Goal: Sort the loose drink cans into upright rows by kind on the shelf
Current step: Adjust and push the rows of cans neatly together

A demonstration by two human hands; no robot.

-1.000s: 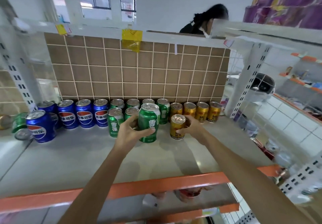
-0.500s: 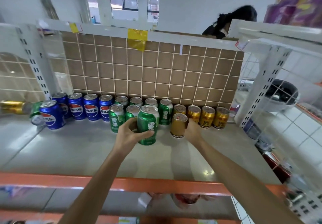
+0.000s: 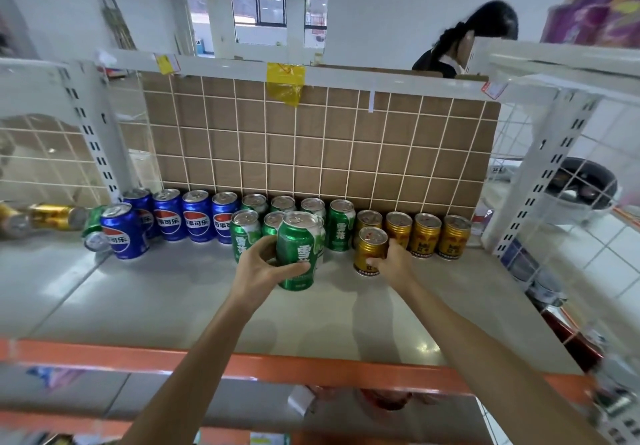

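Two cans are in my grip at mid-frame. At far left a gold can (image 3: 57,217) and a green can (image 3: 92,228) lie on their sides, unsorted. Moving right, I count five blue cans (image 3: 124,236) upright, one forward of the back four. My left hand (image 3: 265,270) is wrapped around a green can (image 3: 298,250), upright, its base seemingly on the shelf (image 3: 173,299); I'd slide it back flush beside the front greens. I make out seven standing greens, perhaps one more hidden. My right hand (image 3: 393,264) grips a gold can (image 3: 370,250) in front of four gold ones; square it to that row.
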